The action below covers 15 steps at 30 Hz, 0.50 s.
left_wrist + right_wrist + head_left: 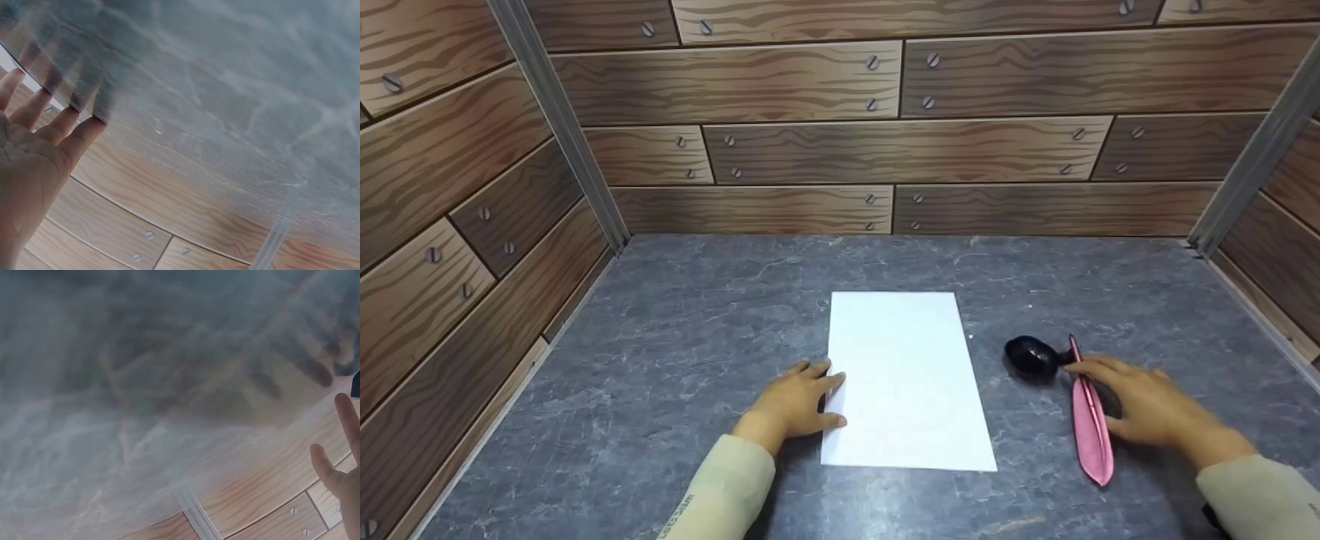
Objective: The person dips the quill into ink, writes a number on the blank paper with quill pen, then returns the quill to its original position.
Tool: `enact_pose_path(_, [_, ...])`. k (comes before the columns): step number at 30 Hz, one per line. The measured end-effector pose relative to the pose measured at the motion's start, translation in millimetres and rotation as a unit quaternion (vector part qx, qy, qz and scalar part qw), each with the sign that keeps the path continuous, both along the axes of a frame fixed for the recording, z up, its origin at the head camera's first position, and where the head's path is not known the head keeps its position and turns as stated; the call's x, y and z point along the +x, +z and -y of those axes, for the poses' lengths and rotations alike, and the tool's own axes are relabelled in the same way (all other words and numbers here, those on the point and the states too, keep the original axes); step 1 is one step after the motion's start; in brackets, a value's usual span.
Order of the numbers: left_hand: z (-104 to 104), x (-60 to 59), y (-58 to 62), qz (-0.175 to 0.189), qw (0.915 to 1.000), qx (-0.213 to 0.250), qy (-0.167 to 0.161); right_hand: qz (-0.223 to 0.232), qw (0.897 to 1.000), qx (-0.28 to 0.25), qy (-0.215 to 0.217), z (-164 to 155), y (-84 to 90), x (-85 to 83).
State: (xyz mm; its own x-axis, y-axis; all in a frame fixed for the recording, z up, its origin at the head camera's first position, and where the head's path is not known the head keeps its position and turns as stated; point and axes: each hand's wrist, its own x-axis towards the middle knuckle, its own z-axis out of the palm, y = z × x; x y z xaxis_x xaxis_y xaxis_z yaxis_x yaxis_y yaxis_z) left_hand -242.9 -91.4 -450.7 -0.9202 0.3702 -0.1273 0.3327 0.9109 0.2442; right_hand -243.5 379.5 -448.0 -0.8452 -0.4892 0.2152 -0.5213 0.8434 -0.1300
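A blank white sheet of paper (904, 382) lies on the grey marbled tabletop. My left hand (795, 401) rests at its left edge, index finger and thumb tips on the sheet; the left wrist view shows that hand (42, 140) with fingers straight and spread. At the right, my right hand (1155, 405) reaches over a pink feather pen (1086, 431), fingertips across its shaft and thumb beside the feather, with a gap between them. A glossy black rounded piece with a short neck (1033, 356) lies against the pen's upper part, partly hidden by the fingers.
Wood-plank-patterned walls (885, 150) stand at the back and both sides, with grey metal posts (566, 127) in the corners. The tabletop (697, 315) spreads around the sheet and reaches the back wall.
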Motion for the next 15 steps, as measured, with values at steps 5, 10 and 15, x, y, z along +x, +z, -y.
enact_pose_path(5, [0.7, 0.1, -0.4, 0.000, 1.0000, 0.003, 0.000, 0.024, 0.999, 0.018, -0.012, -0.1, -0.5, -0.5])
enact_pose_path(10, [0.7, 0.0, -1.3, 0.002, 1.0000, 0.006, 0.000, 0.033, 0.999, 0.031, -0.021, 0.4, -1.4, -0.7])
enact_pose_path(15, [0.4, -0.6, -1.7, 0.001, 1.0000, 0.002, -0.002, 0.043, 0.998, 0.035, -0.028, 0.8, -2.9, -0.3])
